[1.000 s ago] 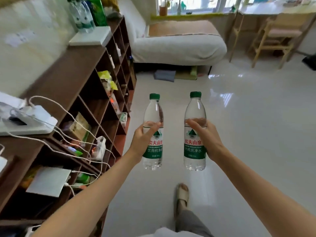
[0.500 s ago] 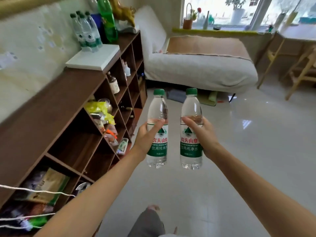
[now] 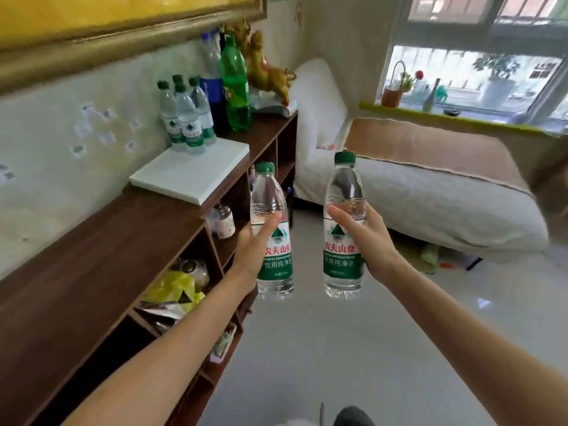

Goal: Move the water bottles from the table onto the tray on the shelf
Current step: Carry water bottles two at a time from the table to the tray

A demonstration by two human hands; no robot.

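Note:
My left hand (image 3: 255,245) grips one clear water bottle (image 3: 274,262) with a green cap and a green label, held upright over the floor beside the shelf. A second, identical water bottle (image 3: 341,259) stands upright in my right hand (image 3: 365,238), a little to the right of the first. The white tray (image 3: 196,173) lies on top of the brown shelf (image 3: 92,265), ahead and to the left of both hands. Three matching water bottles (image 3: 187,118) stand at the tray's far corner.
Behind the tray stand a green soda bottle (image 3: 235,84), a dark blue bottle (image 3: 213,87) and a golden figurine (image 3: 267,72). The shelf's cubbies hold a yellow bag (image 3: 175,287) and small jars. A white sofa bed (image 3: 430,186) lies ahead on the right, with glossy floor (image 3: 368,348) between.
I have walked along the shelf toward the tray, which is now much closer. Both hands still carry their bottles upright, now slightly further apart.

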